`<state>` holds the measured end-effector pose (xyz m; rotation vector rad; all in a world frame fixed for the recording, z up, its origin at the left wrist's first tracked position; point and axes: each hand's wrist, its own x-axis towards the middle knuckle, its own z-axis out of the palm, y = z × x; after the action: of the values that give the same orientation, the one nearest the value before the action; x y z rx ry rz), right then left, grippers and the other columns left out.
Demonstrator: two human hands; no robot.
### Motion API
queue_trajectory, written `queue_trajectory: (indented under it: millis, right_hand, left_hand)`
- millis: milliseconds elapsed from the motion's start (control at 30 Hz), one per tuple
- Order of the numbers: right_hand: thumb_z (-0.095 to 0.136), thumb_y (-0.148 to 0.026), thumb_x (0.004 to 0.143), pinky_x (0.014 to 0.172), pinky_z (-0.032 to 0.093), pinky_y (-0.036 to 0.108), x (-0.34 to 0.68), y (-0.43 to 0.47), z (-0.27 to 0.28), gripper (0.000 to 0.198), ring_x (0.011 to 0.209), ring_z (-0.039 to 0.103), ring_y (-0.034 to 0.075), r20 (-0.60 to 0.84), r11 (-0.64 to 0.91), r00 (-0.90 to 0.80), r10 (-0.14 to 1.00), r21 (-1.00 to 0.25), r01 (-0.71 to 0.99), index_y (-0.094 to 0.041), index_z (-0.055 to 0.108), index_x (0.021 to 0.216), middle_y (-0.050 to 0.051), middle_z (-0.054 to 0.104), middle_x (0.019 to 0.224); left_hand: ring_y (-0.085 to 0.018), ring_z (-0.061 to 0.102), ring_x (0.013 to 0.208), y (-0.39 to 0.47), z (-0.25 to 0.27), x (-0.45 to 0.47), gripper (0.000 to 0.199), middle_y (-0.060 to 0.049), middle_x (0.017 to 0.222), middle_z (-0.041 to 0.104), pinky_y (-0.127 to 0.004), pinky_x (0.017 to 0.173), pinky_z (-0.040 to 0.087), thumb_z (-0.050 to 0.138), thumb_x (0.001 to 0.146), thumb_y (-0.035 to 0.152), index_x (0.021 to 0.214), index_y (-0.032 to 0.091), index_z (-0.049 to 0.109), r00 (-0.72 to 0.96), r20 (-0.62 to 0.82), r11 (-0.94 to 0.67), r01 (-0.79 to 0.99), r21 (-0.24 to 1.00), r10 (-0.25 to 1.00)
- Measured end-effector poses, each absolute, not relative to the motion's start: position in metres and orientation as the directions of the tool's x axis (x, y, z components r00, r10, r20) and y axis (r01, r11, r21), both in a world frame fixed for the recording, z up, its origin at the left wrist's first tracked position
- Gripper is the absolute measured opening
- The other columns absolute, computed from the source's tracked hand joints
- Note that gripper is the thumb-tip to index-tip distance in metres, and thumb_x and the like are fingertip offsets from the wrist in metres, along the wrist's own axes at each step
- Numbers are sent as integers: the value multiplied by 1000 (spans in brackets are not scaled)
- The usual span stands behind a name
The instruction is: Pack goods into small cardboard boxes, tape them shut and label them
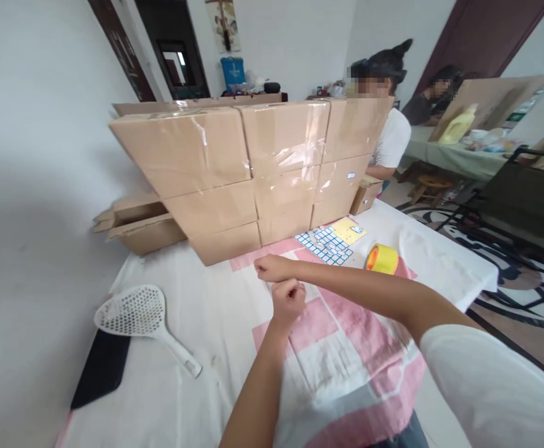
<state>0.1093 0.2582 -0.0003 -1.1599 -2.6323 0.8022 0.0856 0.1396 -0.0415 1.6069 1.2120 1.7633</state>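
My right hand [274, 268] is closed in a fist, its arm reaching across from the right. Just in front of it, my left hand [287, 301] is also curled into a fist, with a dark hollow showing between the fingers. The two hands are touching or almost so, and nothing sticks out of either. Beneath them lies a pink and white cloth [314, 323] on the white-covered table. Beyond the hands, a sheet with a blue grid pattern [325, 244] and a yellow part lies at the foot of stacked cardboard boxes [281, 171].
A yellow tape roll [382, 258] sits right of my forearm. To the left are a white perforated skimmer [134, 311], a black flat object [101, 368] and an open cardboard box [145, 230]. Another person [391, 134] is behind the boxes; a black chair [528, 193] stands at right.
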Motion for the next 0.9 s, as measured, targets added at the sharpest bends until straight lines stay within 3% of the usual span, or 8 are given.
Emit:
queue_trajectory:
  millis: [167, 267, 367, 433, 500, 567, 700, 900]
  right_hand:
    - [47, -14, 96, 72, 42, 25, 53, 239, -30, 20, 88, 65, 17, -36, 616, -696, 717, -435, 657, -16, 66, 102, 6, 75, 102]
    - [42, -18, 101, 76, 41, 30, 49, 236, -44, 24, 95, 66, 23, 23, 631, -668, 743, -354, 690, -14, 62, 114, 14, 74, 110]
    - [43, -19, 101, 75, 40, 32, 49, 235, -53, 22, 94, 66, 24, 51, 653, -673, 738, -305, 693, -14, 60, 113, 15, 74, 107]
    - [41, -20, 102, 73, 39, 32, 48, 237, -57, 22, 89, 67, 24, 63, 663, -677, 734, -284, 693, -15, 60, 112, 15, 74, 103]
    - [41, -21, 102, 71, 38, 31, 48, 240, -59, 21, 86, 67, 23, 74, 674, -683, 727, -270, 688, -15, 59, 110, 13, 75, 100]
    - [41, -21, 102, 70, 37, 31, 48, 243, -61, 20, 83, 67, 21, 82, 684, -690, 719, -263, 681, -16, 59, 109, 11, 75, 98]
    - [42, -22, 102, 69, 35, 30, 50, 248, -65, 18, 82, 67, 20, 94, 691, -696, 712, -276, 669, -17, 59, 107, 8, 75, 96]
    - [43, -18, 100, 67, 34, 30, 51, 247, -68, 17, 81, 66, 19, 121, 681, -681, 723, -296, 670, -18, 59, 103, 7, 74, 95]
  left_hand:
    - [-10, 30, 47, 90, -1, 2, 41, 5, 50, 31, -29, 51, 24, 56, 88, 29, 54, 22, 33, -495, 725, -667, 331, 667, 479]
    - [-13, 44, 51, 70, 21, -63, 30, 5, 54, 43, -29, 53, 35, 60, 88, 26, 61, 22, 48, -563, 766, -637, 474, 607, 311]
    - [-18, 58, 69, 87, 38, -130, 12, 0, 76, 62, -35, 66, 48, 64, 88, 34, 85, 22, 64, -541, 733, -252, 706, 662, 412]
    - [-28, 64, 100, 118, 46, -173, 30, -9, 103, 69, -44, 83, 54, 69, 82, 39, 106, 20, 66, -473, 713, -36, 821, 570, 517]
    - [-39, 56, 127, 158, 54, -212, 48, -17, 131, 65, -59, 107, 45, 72, 78, 37, 121, 17, 62, -423, 671, 115, 884, 454, 609]
    - [-43, 43, 142, 197, 61, -245, 57, -16, 156, 49, -68, 112, 37, 72, 81, 38, 134, 21, 55, -469, 567, 281, 877, 390, 677]
    - [-38, 46, 142, 257, 72, -283, 41, -12, 140, 64, -72, 117, 27, 69, 90, 39, 126, 19, 63, -493, 438, 357, 863, 357, 752]
    - [-25, 65, 114, 289, 74, -287, 42, -11, 133, 63, -48, 96, 58, 65, 96, 41, 130, 18, 61, -540, 353, 416, 830, 370, 764]
